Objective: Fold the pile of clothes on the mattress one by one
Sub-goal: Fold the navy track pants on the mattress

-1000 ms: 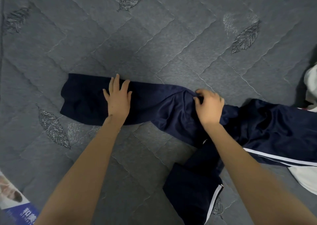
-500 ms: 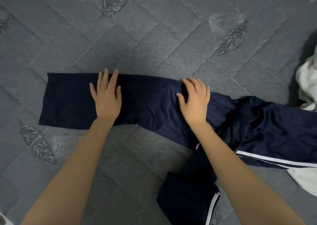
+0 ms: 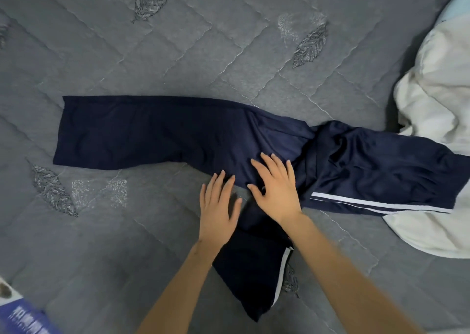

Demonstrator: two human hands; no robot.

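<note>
Trousers (image 3: 152, 132), navy, on the mattress (image 3: 127, 41): one leg flat, long axis running left, away from both grips. Second leg (image 3: 251, 265) angled nearward, between the forearms. Right grip (image 3: 277, 191) released, flat, pressing where the legs fork; left grip (image 3: 218, 211) released, just beside. White pile (image 3: 437, 104) further right.

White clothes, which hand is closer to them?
Right. The right hand rests on the navy trousers, left of the white clothes; the left hand is farther left.

Grey quilted mattress (image 3: 178, 53) with embroidered leaf motifs (image 3: 309, 45).
</note>
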